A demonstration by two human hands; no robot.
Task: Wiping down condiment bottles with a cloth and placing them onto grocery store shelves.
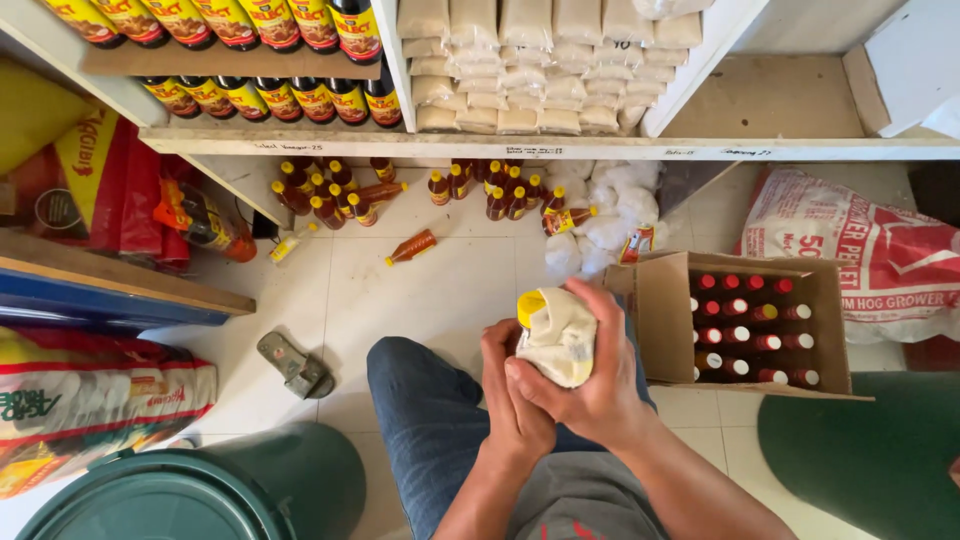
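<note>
I hold a bottle with a yellow cap [530, 303] over my lap, in front of my jeans-clad knee [420, 400]. A white cloth [560, 338] is wrapped around the bottle's body. My right hand [598, 385] presses the cloth against the bottle from the right and above. My left hand [512, 395] grips the bottle from below on the left, and its fingers touch my right hand. Only the bottle's cap and neck show.
An open cardboard box [665, 320] of red-capped bottles [750, 325] stands at my right. Several brown bottles [500, 190] stand on the floor under the shelf; one [412, 247] lies fallen. Also here: a sandal [295, 365], a green bin lid [200, 490], sacks [90, 390], white bags [610, 220].
</note>
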